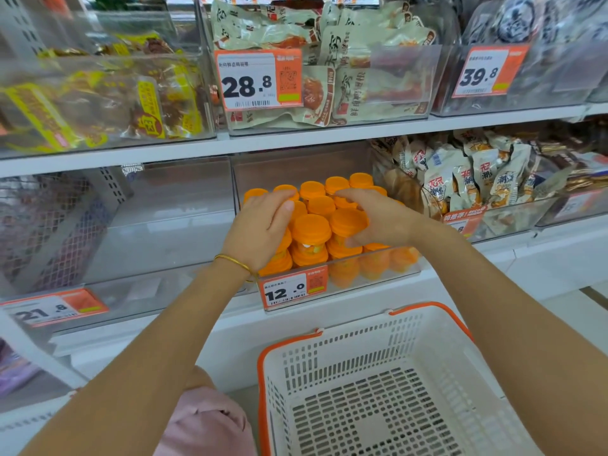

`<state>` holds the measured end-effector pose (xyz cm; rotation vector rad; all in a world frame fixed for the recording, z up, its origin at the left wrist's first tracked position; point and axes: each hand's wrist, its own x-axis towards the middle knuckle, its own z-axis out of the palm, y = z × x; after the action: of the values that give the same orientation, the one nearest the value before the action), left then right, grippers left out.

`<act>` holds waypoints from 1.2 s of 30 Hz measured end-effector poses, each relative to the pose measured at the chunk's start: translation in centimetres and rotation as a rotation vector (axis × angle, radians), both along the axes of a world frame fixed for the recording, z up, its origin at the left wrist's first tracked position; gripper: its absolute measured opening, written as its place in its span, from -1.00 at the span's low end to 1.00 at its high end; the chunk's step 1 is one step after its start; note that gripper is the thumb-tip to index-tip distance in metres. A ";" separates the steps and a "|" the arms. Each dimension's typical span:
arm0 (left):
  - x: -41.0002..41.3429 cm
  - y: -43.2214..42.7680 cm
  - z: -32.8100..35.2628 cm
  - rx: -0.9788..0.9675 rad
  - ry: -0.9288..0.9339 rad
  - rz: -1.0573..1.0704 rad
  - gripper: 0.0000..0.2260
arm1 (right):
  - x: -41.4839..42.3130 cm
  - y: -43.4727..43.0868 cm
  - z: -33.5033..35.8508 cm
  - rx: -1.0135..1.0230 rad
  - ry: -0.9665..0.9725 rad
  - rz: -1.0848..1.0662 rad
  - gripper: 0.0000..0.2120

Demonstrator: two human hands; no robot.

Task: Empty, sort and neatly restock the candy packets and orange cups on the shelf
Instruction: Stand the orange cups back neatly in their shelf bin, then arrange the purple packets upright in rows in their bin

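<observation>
The person's arms are bare all the way back from the left hand (263, 225) and the right hand (378, 218). Just behind the left hand a thin gold bangle (235, 262) circles the wrist. Well back from that hand, under the forearm, shows creased pink cloth (207, 422) — clothing, though I cannot tell which piece.

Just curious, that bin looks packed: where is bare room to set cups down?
The white basket below the shelf has a bare floor, and the clear bin left of the orange cups looks bare. Crowded: the cups' own bin and the packets to its right.
</observation>
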<state>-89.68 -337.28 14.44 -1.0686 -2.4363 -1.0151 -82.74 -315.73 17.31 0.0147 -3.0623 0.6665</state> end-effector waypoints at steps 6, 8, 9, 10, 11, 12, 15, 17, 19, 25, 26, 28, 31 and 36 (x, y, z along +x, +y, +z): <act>3.7 -2.8 -2.9 0.334 0.085 0.142 -0.65 | 3.5 -0.5 -2.5 -0.104 0.288 -0.058 -0.32; 4.9 -3.3 -4.2 0.390 0.086 0.179 -0.71 | 4.2 -1.3 -3.7 -0.117 0.389 -0.086 -0.38; 5.5 -3.5 -5.0 0.415 0.080 0.200 -0.74 | 4.6 -1.8 -4.2 -0.131 0.424 -0.110 -0.40; 6.3 -3.6 -5.9 0.438 0.072 0.231 -0.76 | 5.0 -2.3 -4.9 -0.148 0.453 -0.137 -0.42; 7.1 -3.7 -6.8 0.463 0.058 0.265 -0.77 | 5.5 -2.7 -5.5 -0.155 0.486 -0.160 -0.44; 7.9 -3.7 -7.8 0.488 0.038 0.296 -0.78 | 6.0 -3.2 -6.2 -0.150 0.532 -0.180 -0.46; 9.7 -3.7 -11.1 0.503 -0.031 0.381 -0.70 | 7.6 -4.2 -8.3 -0.207 0.619 -0.223 -0.51; 10.8 -3.6 -14.0 0.443 -0.132 0.437 -0.69 | 8.9 -4.8 -10.2 -0.286 0.591 -0.239 -0.53; 11.5 -3.6 -17.5 0.263 -0.304 0.528 -0.70 | 10.3 -5.4 -12.9 -0.313 0.473 -0.271 -0.52; 13.2 -3.4 -26.0 -0.189 -1.013 0.596 -0.38 | 14.1 -5.5 -21.5 -0.378 0.038 -0.370 -0.52; 13.5 -3.1 -26.8 -0.147 -1.045 0.587 -0.36 | 14.6 -5.4 -22.6 -0.384 -0.003 -0.380 -0.52; 14.1 -2.3 -27.5 -0.108 -1.030 0.599 -0.35 | 15.3 -5.0 -24.3 -0.385 -0.065 -0.396 -0.52; 14.7 -0.5 -27.3 -0.030 -1.061 0.540 -0.42 | 16.2 -4.3 -26.1 -0.397 -0.130 -0.420 -0.53; 15.1 5.3 -29.2 0.211 -1.263 0.348 -0.68 | 17.2 -3.2 -28.1 -0.365 -0.221 -0.445 -0.51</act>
<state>-74.61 -331.93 -14.74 0.2542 -3.0265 -2.1569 -65.55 -318.89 -10.83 -0.7595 -2.9123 1.2311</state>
